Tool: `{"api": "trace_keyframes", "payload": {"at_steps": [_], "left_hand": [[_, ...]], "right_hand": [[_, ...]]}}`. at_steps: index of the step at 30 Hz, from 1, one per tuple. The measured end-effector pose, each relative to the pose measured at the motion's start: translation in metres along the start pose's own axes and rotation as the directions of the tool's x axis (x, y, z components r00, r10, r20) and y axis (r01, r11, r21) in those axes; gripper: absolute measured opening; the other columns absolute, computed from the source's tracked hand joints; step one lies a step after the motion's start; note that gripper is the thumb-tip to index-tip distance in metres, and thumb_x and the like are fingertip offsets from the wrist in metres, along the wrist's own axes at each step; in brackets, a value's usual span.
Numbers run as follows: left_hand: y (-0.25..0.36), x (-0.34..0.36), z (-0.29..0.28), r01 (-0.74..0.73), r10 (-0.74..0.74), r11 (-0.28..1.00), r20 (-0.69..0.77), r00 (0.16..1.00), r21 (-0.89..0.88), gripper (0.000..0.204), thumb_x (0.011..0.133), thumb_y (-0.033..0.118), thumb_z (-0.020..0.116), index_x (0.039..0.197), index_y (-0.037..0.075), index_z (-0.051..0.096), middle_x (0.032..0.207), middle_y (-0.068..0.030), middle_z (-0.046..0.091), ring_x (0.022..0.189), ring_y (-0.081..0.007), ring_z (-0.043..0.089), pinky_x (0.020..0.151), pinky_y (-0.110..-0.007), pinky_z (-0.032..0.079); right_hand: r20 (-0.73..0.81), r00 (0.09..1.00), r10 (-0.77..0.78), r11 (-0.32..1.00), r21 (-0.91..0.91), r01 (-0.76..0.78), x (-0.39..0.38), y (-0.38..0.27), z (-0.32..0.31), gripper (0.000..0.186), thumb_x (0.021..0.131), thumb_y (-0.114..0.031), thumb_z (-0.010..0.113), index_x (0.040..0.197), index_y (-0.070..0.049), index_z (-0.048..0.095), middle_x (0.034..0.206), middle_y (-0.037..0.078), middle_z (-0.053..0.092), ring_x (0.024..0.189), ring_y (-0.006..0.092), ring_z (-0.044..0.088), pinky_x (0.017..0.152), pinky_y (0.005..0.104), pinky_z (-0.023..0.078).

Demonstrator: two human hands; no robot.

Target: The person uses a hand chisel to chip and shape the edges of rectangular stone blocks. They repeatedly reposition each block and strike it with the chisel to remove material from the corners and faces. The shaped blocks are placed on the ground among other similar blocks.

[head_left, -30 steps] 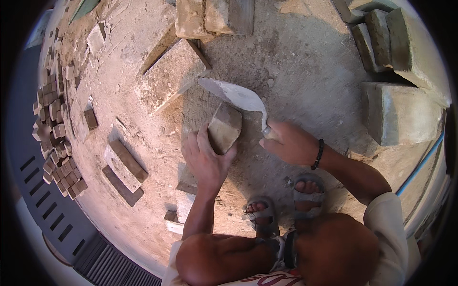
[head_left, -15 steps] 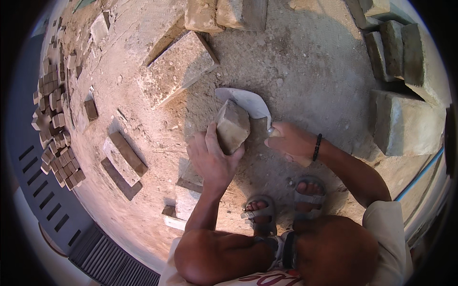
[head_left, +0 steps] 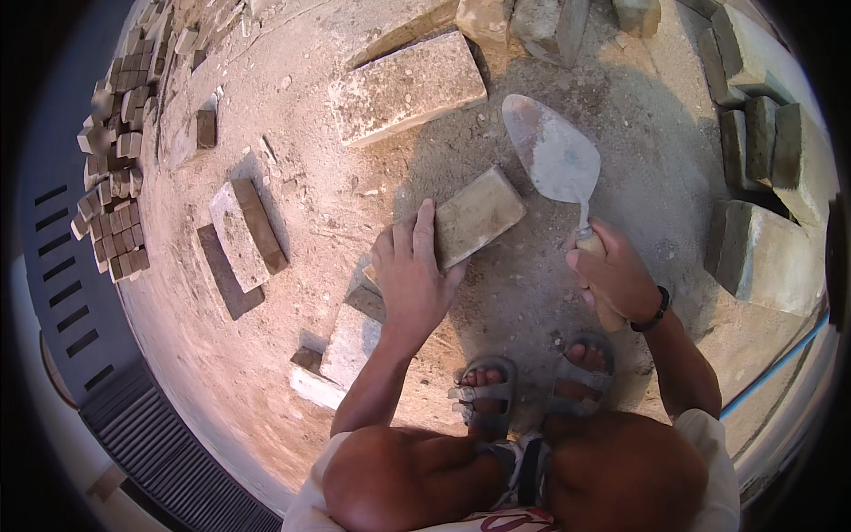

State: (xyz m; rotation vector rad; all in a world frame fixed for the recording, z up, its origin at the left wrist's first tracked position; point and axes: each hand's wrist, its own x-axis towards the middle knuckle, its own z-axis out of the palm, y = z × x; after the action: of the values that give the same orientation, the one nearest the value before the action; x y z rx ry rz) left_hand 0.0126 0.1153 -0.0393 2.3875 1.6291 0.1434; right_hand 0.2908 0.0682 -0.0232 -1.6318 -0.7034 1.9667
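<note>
My left hand [head_left: 412,279] grips the left end of a greyish-tan brick [head_left: 480,217], its fingers along the far side and its thumb at the near side. The brick is tilted, its broad face turned up; whether it touches the ground I cannot tell. My right hand [head_left: 616,277] is closed round the wooden handle of a trowel [head_left: 557,155]. The trowel's pointed blade lies flat side up, beyond the brick's right end and apart from it, with pale mortar-like smears on it. A large rough block [head_left: 408,87] lies on the ground beyond my left hand.
Several pale blocks [head_left: 771,253] stand at the right. Another block [head_left: 248,232] lies to the left, and more pieces [head_left: 350,341] sit beside my left forearm. A heap of small bricks [head_left: 120,191] borders the far left. My sandalled feet [head_left: 487,390] are close below. A blue hose [head_left: 776,368] runs at right.
The trowel has moved from behind the brick to the right, its blade now turned flat and pointing away. The brick has been turned so its broad face shows. The view has shifted.
</note>
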Motion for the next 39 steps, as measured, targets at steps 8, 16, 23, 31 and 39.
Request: {"api": "trace_keyframes", "payload": {"at_steps": [8, 16, 23, 31, 39], "left_hand": [[-0.064, -0.047, 0.018, 0.297, -0.340, 0.725, 0.053, 0.939, -0.621, 0.091, 0.066, 0.005, 0.087, 0.141, 0.004, 0.037, 0.135, -0.0171, 0.047, 0.126, -0.0258, 0.051, 0.103, -0.039, 0.046], [-0.008, -0.041, -0.027, 0.133, -0.251, 0.826, -0.147, 0.957, -0.547, 0.083, 0.059, 0.011, 0.090, 0.129, -0.001, 0.046, 0.119, -0.0169, 0.056, 0.116, -0.0290, 0.055, 0.100, -0.040, 0.046], [0.011, -0.035, -0.026, 0.083, -0.289, 0.831, -0.300, 0.909, -0.549, 0.084, 0.060, 0.019, 0.091, 0.128, -0.001, 0.047, 0.115, -0.0187, 0.051, 0.108, -0.0348, 0.050, 0.093, -0.044, 0.042], [0.024, -0.029, -0.016, 0.053, -0.329, 0.760, -0.314, 0.891, -0.648, 0.086, 0.062, 0.024, 0.092, 0.130, -0.001, 0.047, 0.111, -0.0180, 0.048, 0.106, -0.0345, 0.049, 0.092, -0.045, 0.041], [0.031, -0.019, -0.022, 0.011, -0.312, 0.778, -0.371, 0.875, -0.628, 0.089, 0.061, 0.026, 0.093, 0.131, -0.001, 0.045, 0.111, -0.0182, 0.047, 0.106, -0.0353, 0.046, 0.093, -0.046, 0.039]], "right_hand": [[-0.041, 0.849, -0.527, 0.646, -0.668, 0.369, -0.037, -0.018, 0.025, 0.027, 0.087, -0.015, 0.064, 0.107, 0.001, 0.053, 0.072, 0.018, 0.059, 0.064, 0.0324, 0.063, 0.061, 0.0401, 0.047], [0.147, 0.828, -0.541, 0.384, -0.832, 0.400, -0.050, -0.008, 0.067, 0.031, 0.089, -0.022, 0.064, 0.104, 0.003, 0.053, 0.076, 0.026, 0.061, 0.074, 0.0476, 0.062, 0.066, 0.0506, 0.048], [0.025, 0.885, -0.465, 0.319, -0.928, 0.194, -0.014, -0.058, 0.022, 0.034, 0.091, -0.025, 0.062, 0.111, 0.001, 0.053, 0.084, 0.026, 0.065, 0.083, 0.0459, 0.063, 0.075, 0.0522, 0.050], [0.110, 0.872, -0.478, 0.339, -0.892, 0.298, 0.008, -0.068, 0.019, 0.038, 0.091, -0.027, 0.063, 0.111, 0.005, 0.055, 0.085, 0.028, 0.065, 0.083, 0.0466, 0.064, 0.075, 0.0509, 0.050], [0.056, 0.952, -0.300, 0.393, -0.903, 0.177, 0.016, -0.077, 0.022, 0.041, 0.091, -0.023, 0.061, 0.119, 0.006, 0.056, 0.092, 0.026, 0.067, 0.081, 0.0400, 0.066, 0.078, 0.0443, 0.051]]}}
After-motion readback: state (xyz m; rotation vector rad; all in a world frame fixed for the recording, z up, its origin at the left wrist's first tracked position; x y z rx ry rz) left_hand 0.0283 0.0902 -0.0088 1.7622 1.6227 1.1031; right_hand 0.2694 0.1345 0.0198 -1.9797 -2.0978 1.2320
